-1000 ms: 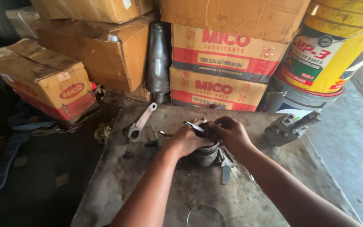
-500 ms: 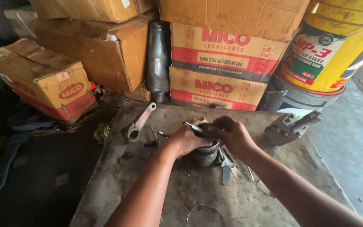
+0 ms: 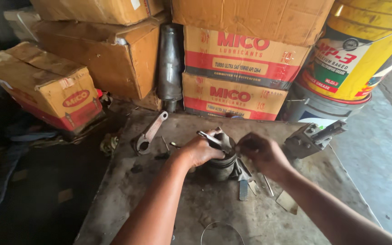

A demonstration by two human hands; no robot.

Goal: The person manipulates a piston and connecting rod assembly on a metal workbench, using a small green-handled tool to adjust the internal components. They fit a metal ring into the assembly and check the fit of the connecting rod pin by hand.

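Note:
A round grey metal piston (image 3: 221, 165) stands on the dirty grey worktop (image 3: 159, 199). My left hand (image 3: 201, 149) wraps over its top left side and also holds a thin metal tool that sticks out past the fingers. Just to the right, my right hand (image 3: 262, 153) has its fingers pinched together at the piston's upper rim; what they pinch is too small to tell. A dark rag lies partly under the piston on its right.
A connecting rod (image 3: 149, 134) lies at the worktop's back left. A grey metal block (image 3: 311, 138) sits at the back right. A wire ring (image 3: 222, 232) lies near the front edge. Cardboard boxes (image 3: 237, 68), a dark cylinder (image 3: 170, 63) and a yellow pail (image 3: 364, 50) stand behind.
My hands stay at the piston; the right hand has drawn slightly right, away from the left. The view shifted very little.

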